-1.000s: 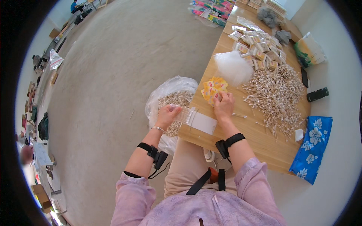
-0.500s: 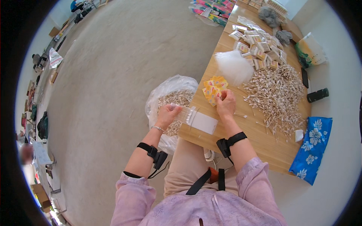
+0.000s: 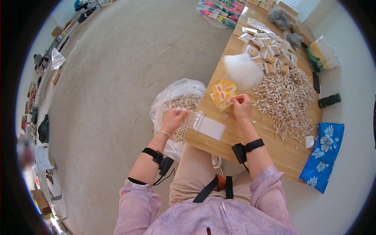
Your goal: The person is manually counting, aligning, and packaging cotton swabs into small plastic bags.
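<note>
My left hand [image 3: 173, 120] is closed on a small clear plastic bag [image 3: 191, 120] at the table's near left corner. The bag's far end meets a white rectangular piece [image 3: 212, 128] lying flat on the wood. My right hand [image 3: 243, 106] has its thumb and fingers pinched at the right edge of a loose pile of yellow printed cards [image 3: 222, 93], gripping one yellow card [image 3: 232, 100]. Whether that card is fully off the pile, I cannot tell. Beyond the cards lies a stack of clear plastic bags [image 3: 243, 70].
A big heap of cotton swabs [image 3: 288, 100] covers the table's right side, with filled packs [image 3: 270, 49] behind it. Left of the table stands a clear sack [image 3: 158, 107] of swabs. A blue flowered pouch [image 3: 325, 147], a dark cylinder [image 3: 329, 100] and a phone [image 3: 316, 82] line the right edge.
My right hand has shifted a little right, from over the yellow cards to their right edge, with a card in its pinch. My left hand stays put with the bag.
</note>
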